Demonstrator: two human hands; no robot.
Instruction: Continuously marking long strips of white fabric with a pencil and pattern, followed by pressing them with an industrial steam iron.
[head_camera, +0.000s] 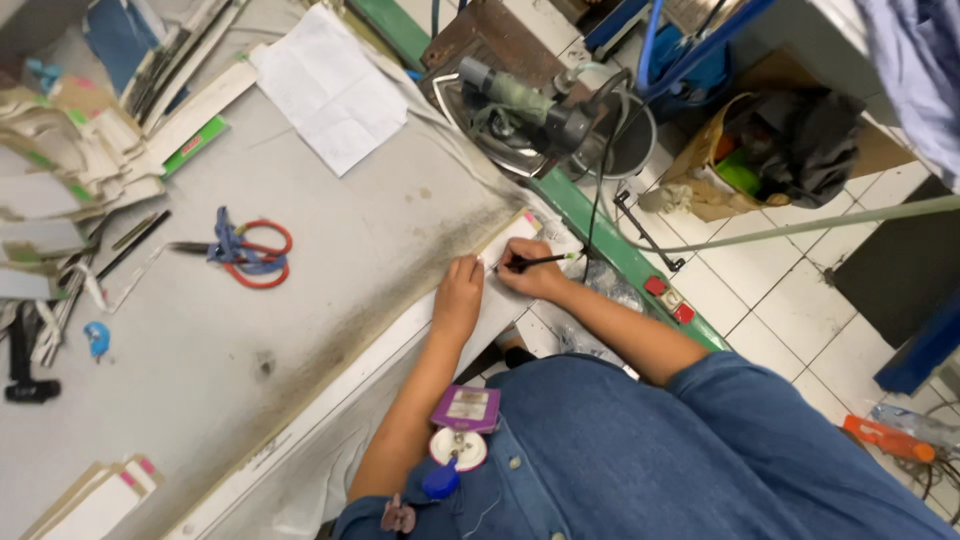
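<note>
**Two hands at table edge, one writing with a pen**

Two bare hands work at the near edge of a grey padded table (300, 200). The right hand (530, 275) has its fingers closed around a dark pen (535, 262), whose tip rests on a long white card strip (505, 240) lying along the table's edge. The left hand (458, 295) lies flat on the same strip, just beside the pen tip, fingers together and pressing down; it grasps nothing.

The strip is at the table's near corner, directly below a steam iron (510, 105), which stands a little apart from it on a dark rest. A black cord hangs from the iron down past the right hand.

Further observations on the table surface:
- Red-handled scissors (245, 252), with blue cloth tied round the handles, lie well apart from the hands towards the middle of the table.
- A white sheet of paper (330, 85) lies near the far side.
- Stacks of card pieces (70, 160) are at the far-left corner.

The person wears a blue denim shirt, with a purple badge (467, 408) hanging at the chest. The floor is white tile; a cardboard box (740, 160) with cloth in it sits beside the table.
</note>
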